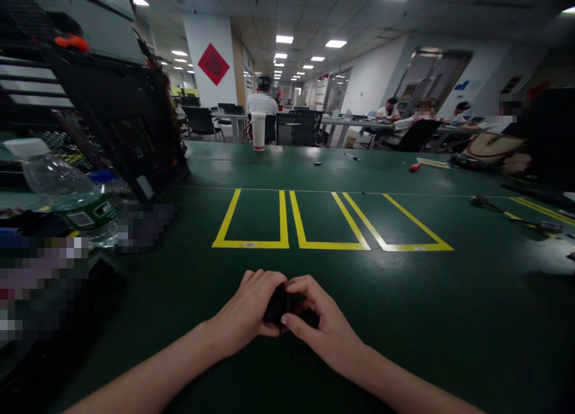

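Clasping from the left, with the bare left hand (251, 303), a small, boxy black object (275, 307), partly hidden by the fingers. Gripping the same object from the right with thumb and fingertips of the bare right hand (327, 324), palm held away. Beneath both hands, a broad, dark-green tabletop (251, 378). Just beyond the fingertips, three bright yellow tape outlines (332, 245), side by side. Well left of the left hand, a clear plastic bottle (85, 204) with white cap and green label; behind that, a tilted black computer-like case (144, 132). Farther ahead of the right hand, a slim pen (352, 157). Ahead of the left hand, near the far table edge, a tall white cup (259, 132). Beyond, a person in a white top (262, 105); leftward, a red diamond-shaped decoration (214, 64) on a white pillar (192, 42).
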The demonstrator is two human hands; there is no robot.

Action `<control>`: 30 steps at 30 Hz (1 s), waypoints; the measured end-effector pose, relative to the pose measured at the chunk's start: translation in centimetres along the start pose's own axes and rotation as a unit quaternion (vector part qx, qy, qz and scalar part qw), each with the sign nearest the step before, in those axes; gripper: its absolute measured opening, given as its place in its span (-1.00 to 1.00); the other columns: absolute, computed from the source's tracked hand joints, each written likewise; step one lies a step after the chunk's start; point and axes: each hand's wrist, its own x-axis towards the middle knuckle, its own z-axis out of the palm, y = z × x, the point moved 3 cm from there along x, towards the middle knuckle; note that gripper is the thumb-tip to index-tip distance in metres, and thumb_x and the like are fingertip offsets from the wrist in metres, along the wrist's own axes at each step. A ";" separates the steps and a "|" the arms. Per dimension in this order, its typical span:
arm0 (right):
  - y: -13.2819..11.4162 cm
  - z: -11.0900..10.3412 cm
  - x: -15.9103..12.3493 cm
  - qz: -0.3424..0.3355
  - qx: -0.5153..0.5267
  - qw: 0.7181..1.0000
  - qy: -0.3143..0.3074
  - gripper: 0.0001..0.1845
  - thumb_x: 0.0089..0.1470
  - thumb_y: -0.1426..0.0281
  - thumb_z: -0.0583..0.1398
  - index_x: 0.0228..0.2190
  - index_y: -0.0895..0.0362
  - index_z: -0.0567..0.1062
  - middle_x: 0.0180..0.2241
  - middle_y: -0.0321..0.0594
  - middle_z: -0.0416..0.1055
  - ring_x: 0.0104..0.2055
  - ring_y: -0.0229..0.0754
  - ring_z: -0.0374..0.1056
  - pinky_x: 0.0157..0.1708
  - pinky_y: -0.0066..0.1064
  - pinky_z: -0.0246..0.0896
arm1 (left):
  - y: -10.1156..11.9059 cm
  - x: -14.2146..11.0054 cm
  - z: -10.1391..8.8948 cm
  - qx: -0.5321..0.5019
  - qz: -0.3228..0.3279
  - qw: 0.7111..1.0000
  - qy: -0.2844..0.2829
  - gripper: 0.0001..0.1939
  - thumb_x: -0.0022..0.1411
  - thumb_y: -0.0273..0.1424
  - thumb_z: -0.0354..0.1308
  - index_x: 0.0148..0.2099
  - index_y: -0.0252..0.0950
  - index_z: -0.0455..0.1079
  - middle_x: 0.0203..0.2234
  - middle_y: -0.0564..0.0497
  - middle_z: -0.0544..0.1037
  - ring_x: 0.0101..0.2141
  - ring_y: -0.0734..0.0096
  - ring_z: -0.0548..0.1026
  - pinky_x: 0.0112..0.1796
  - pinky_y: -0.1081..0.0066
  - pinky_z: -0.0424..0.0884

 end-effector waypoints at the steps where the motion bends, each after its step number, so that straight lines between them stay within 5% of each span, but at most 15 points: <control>1: 0.0 0.0 0.0 0.009 0.002 1.000 -0.001 -0.71 -0.04 0.46 0.15 -0.21 0.08 0.27 -0.19 -0.23 0.24 -0.21 -0.22 0.26 -0.23 -0.32 0.27 | -0.1 0.0 0.1 -0.002 -0.001 1.000 0.001 -0.38 -0.15 -0.57 0.26 -0.04 -0.20 0.10 -0.18 0.01 0.35 -0.23 0.25 0.31 -0.25 0.33 0.17; 7: -0.3 -0.1 -0.1 0.029 -0.029 0.999 -0.014 -0.74 0.01 0.40 0.11 -0.19 0.12 0.27 -0.24 -0.20 0.28 -0.21 -0.18 0.27 -0.20 -0.26 0.25 | -0.3 0.0 0.2 -0.006 -0.013 1.000 -0.006 -0.39 -0.14 -0.56 0.25 -0.03 -0.19 0.11 -0.16 0.01 0.35 -0.22 0.24 0.31 -0.25 0.32 0.18; 15: -0.2 0.2 -0.3 -0.038 -0.016 0.999 -0.006 -0.74 -0.05 0.52 0.14 -0.25 0.09 0.30 -0.18 -0.24 0.22 -0.16 -0.23 0.24 -0.16 -0.33 0.24 | 0.0 0.1 0.1 0.001 -0.014 1.000 -0.006 -0.38 -0.18 -0.61 0.25 -0.06 -0.22 0.11 -0.20 0.02 0.34 -0.24 0.27 0.30 -0.25 0.33 0.16; 23: -0.1 0.1 -0.1 0.039 0.031 0.999 -0.008 -0.64 -0.03 0.46 0.15 -0.15 0.08 0.24 -0.18 -0.22 0.29 -0.13 -0.19 0.27 -0.12 -0.27 0.23 | -0.1 -0.1 0.1 -0.022 -0.035 0.999 -0.010 -0.40 -0.14 -0.54 0.25 -0.04 -0.19 0.12 -0.17 0.02 0.34 -0.23 0.24 0.30 -0.26 0.32 0.18; 30: -0.5 0.1 -0.3 0.006 0.036 0.999 -0.019 -0.69 -0.05 0.49 0.15 -0.20 0.09 0.26 -0.19 -0.22 0.26 -0.13 -0.19 0.27 -0.09 -0.25 0.21 | 0.6 -0.1 -0.8 -0.034 -0.013 0.999 -0.031 -0.44 -0.08 -0.54 0.22 -0.02 -0.19 0.11 -0.16 0.01 0.34 -0.22 0.25 0.30 -0.23 0.31 0.18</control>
